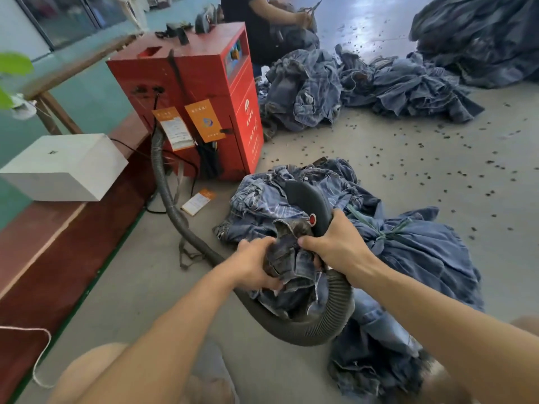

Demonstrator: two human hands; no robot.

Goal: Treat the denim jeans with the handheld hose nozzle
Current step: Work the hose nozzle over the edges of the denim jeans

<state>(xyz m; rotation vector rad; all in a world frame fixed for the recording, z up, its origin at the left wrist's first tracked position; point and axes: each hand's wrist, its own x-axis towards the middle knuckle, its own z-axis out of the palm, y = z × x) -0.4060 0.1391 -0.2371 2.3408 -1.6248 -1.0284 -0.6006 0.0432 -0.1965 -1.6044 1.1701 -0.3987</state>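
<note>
My right hand (335, 246) grips the black hose nozzle (309, 204), which curves up and away and carries a red button. A grey ribbed hose (332, 313) loops from the nozzle under my arms and runs left to the red machine (204, 91). My left hand (253, 263) grips a bunched pair of dark denim jeans (288, 263) held against the nozzle handle. Both hands hover over a pile of jeans (423, 252) on the floor.
A white box (64, 167) sits on a dark red bench (52, 246) at the left. More denim heaps (364, 86) lie farther back, beside another person (262, 21) working with scissors. Small dark scraps dot the grey floor (408, 158). An orange tag (198, 201) lies near the machine.
</note>
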